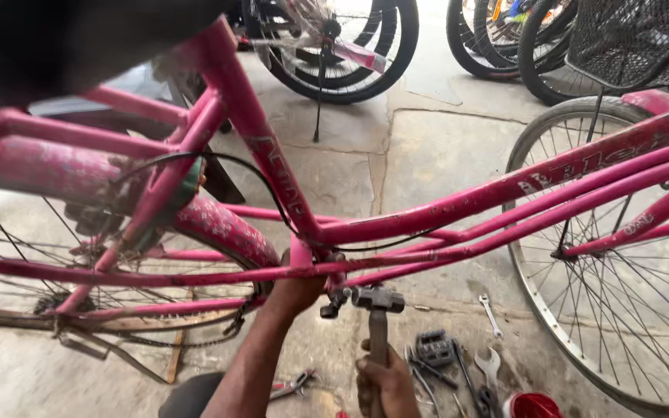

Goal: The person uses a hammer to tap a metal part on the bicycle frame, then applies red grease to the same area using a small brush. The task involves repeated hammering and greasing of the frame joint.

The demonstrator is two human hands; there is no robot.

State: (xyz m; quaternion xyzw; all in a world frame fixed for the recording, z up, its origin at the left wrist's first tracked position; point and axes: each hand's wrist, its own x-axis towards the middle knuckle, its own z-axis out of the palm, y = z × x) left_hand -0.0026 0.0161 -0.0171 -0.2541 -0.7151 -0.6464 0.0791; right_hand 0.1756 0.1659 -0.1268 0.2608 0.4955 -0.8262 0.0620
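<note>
Right hand (385,385), bottom centre of frame, is closed round the handle of a hammer (379,310), head up & sitting just beside the bottom-bracket spot of the pink bike frame (396,220). Left hand (296,292), just left of centre, is wrapped on the underside of that same junction, fingers mostly hidden behind the tubes, so it looks like a steadying hold. A small dark fitting (333,306) hangs between left hand & hammer head. No crank or pedal shows on this side; a loose black pedal (433,347) lies on the floor lower right w/ spanners (490,313) & pliers (296,382) nearby, so prob mid-job: parts off, hammering at bracket in hand, refit not yet done. Chain (187,340) droops lower left; front wheel (605,263) at right edge
</note>
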